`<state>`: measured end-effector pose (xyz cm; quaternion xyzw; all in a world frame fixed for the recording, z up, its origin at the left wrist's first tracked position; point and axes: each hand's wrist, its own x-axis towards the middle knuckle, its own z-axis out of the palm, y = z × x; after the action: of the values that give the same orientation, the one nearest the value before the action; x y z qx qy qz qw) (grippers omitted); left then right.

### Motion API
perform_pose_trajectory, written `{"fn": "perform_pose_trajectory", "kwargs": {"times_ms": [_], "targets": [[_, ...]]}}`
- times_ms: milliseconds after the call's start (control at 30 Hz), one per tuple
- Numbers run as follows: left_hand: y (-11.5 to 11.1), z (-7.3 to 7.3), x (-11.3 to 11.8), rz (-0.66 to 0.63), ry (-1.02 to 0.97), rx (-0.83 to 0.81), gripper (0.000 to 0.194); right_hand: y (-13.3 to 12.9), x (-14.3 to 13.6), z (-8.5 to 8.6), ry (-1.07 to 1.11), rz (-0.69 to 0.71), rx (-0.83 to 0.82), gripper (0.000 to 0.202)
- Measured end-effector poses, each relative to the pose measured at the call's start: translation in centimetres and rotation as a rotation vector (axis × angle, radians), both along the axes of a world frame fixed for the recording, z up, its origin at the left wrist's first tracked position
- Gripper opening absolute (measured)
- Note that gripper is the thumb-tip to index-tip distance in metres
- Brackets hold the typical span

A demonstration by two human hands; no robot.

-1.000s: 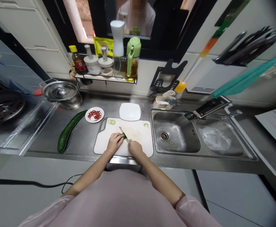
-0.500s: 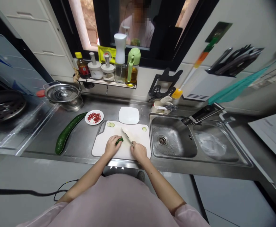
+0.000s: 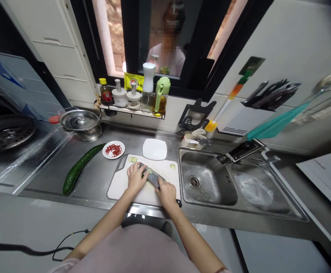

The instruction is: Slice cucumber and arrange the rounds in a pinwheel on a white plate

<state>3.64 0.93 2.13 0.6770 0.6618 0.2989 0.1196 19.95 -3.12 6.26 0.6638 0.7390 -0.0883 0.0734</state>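
My right hand point(image 3: 167, 192) is closed round the handle of a kitchen knife point(image 3: 154, 179), whose black handle end sticks out past the hand. The blade lies tilted with its flat side showing, and a pale cucumber slice point(image 3: 150, 171) is on it. Curled at the blade's far end, my left hand point(image 3: 136, 179) grips a cucumber piece, mostly hidden under the fingers. Both hands are over a white cutting board point(image 3: 120, 186). Cut cucumber slices point(image 3: 134, 160) lie at the board's upper left, and a single slice point(image 3: 172, 167) lies at its upper right.
Left of the board are a long whole cucumber point(image 3: 78, 170) and a white plate point(image 3: 105, 154) of chopped red pieces. A white square dish point(image 3: 154, 149) sits behind the board. The sink point(image 3: 211, 170) is to the right; a lidded steel pot point(image 3: 81, 123) stands back left.
The knife has turned from edge-down to flat side up, with a slice now on its blade. My left hand has moved up to the blade. The camera view has tilted upward slightly.
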Motion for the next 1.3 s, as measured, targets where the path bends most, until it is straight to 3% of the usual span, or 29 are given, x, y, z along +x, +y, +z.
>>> {"fn": "perform_pose_trajectory", "kwargs": {"times_ms": [233, 400, 600, 800, 1000, 1133, 1300], "targets": [[1.6, 1.4, 0.0, -0.098, 0.08, -0.19, 0.04, 0.0, 1.6, -0.4, -0.046, 0.104, 0.091, 0.052], [3.1, 1.6, -0.4, -0.162, 0.0, -0.293, 0.029, -0.3, 2.3, -0.2, -0.052, 0.136, 0.095, 0.051], [3.8, 1.5, 0.1, -0.131, -0.128, -0.324, 0.011, -0.7, 2.6, -0.5, -0.059, 0.132, 0.083, 0.052], [4.2, 0.8, -0.6, 0.071, -0.201, -0.327, 0.008, -1.4, 3.8, -0.9, -0.055, 0.088, 0.063, 0.054], [5.6, -1.2, -2.7, 0.314, -0.265, -0.418, 0.016, -1.9, 5.4, -1.5, -0.039, -0.033, 0.051, 0.048], [7.3, -2.5, -3.4, 0.337, -0.258, -0.392, 0.022, -1.7, 5.4, -1.5, -0.011, -0.094, 0.038, 0.045], [9.3, -2.9, -4.0, 0.322, -0.17, -0.383, 0.022, -1.5, 5.0, -1.4, 0.02, -0.118, 0.04, 0.042]]}}
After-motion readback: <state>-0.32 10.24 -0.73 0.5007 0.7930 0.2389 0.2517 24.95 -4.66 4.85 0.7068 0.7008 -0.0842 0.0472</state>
